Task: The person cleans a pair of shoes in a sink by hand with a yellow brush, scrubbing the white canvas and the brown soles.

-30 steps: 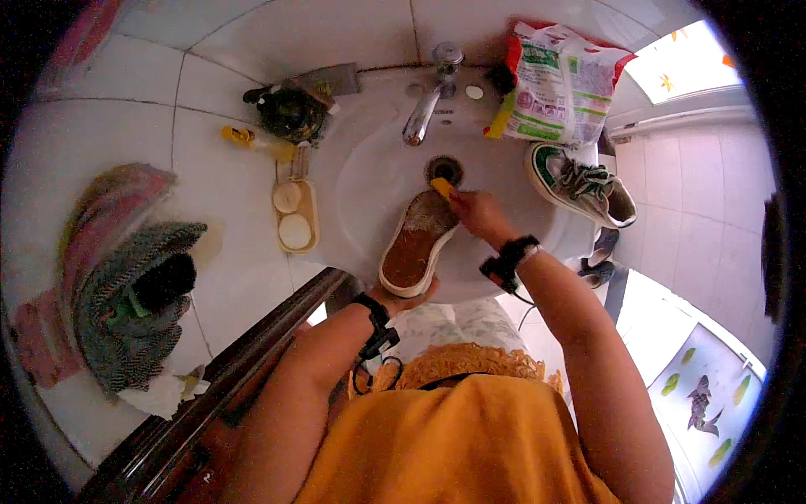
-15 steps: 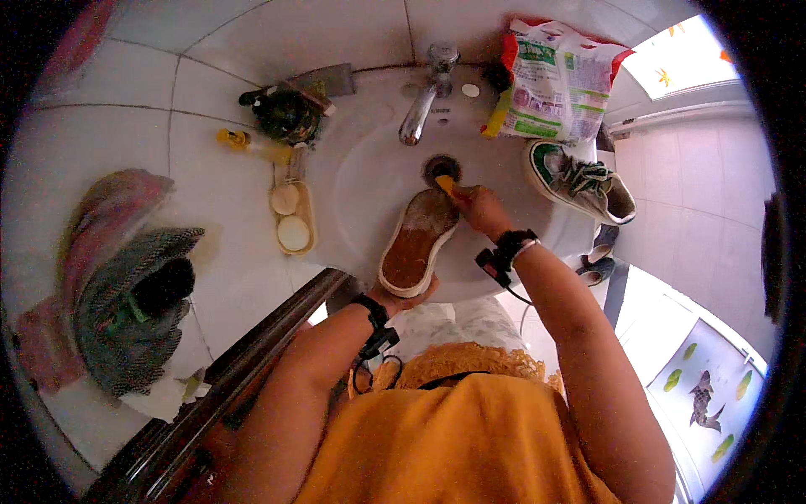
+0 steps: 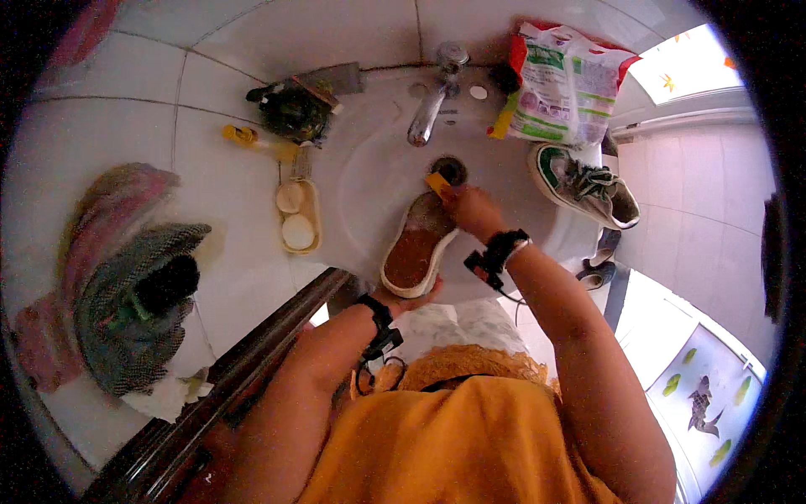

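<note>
Spreading across the middle, the white sink [image 3: 353, 181] carries a plastic bag [image 3: 567, 92] at its far right corner. Just in front lies a green-and-grey shoe [image 3: 579, 189]. Over the sink, a brown-soled shoe [image 3: 411, 259] is held sole-up. The left hand [image 3: 405, 300] grips its near end; the right hand [image 3: 476, 213] is closed around a yellow tool [image 3: 437, 182] at the far end.

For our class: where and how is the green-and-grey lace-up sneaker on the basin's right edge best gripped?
Grip the sneaker by its heel collar, probably best from the near right side: the opening faces that way, leaving a rim to pinch, while the red-edged white plastic bag crowds the toe end.
</note>
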The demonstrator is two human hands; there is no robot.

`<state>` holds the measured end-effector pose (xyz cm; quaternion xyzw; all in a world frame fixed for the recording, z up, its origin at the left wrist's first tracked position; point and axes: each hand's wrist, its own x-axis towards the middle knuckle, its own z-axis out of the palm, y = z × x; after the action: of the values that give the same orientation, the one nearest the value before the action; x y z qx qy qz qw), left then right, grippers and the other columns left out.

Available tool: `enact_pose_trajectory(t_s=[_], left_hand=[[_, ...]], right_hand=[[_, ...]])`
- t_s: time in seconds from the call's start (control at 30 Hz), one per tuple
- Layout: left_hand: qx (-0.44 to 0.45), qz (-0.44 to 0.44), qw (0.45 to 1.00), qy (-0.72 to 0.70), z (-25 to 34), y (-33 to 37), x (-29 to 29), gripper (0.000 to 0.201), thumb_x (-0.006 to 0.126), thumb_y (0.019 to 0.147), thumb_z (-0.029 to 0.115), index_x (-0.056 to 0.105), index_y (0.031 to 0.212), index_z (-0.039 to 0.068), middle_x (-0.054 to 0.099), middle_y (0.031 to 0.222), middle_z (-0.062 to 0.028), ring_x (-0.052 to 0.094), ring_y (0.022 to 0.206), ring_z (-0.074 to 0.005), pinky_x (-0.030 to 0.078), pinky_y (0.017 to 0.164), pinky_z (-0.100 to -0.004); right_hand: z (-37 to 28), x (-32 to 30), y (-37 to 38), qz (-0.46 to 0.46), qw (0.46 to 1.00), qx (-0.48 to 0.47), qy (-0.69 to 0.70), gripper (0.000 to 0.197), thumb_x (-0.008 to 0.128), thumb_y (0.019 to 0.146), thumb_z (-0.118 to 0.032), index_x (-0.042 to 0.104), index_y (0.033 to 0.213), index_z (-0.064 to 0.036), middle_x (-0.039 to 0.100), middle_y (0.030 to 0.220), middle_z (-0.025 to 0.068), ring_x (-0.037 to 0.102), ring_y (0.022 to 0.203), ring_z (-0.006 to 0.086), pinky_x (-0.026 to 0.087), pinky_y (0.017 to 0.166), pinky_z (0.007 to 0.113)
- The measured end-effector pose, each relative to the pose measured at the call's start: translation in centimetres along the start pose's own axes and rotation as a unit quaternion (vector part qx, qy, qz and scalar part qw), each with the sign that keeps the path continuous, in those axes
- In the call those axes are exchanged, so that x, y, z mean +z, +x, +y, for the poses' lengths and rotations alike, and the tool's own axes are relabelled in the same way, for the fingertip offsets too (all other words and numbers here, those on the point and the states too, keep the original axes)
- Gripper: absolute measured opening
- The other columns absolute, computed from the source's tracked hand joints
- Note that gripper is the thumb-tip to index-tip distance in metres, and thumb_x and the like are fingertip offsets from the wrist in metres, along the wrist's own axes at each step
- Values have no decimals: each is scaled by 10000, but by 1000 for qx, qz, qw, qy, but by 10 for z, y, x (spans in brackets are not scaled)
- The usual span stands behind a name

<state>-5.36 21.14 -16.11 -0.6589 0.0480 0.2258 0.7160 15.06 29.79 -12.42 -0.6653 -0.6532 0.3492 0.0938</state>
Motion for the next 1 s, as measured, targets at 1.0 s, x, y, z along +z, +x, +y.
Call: enact_pose_trajectory(t_s=[1.0], left_hand=[[357, -109, 23, 927, -7, -18, 59, 109, 506, 811, 109, 595, 785, 52, 606, 889, -86, 569, 867, -206, 469, 736, -314]], right_hand=[[-2, -43, -92, -164, 592, 220, 758, 284, 583, 852, -127, 458, 1093, -44, 594, 963, 59, 613, 807, 154, 535, 676, 267]])
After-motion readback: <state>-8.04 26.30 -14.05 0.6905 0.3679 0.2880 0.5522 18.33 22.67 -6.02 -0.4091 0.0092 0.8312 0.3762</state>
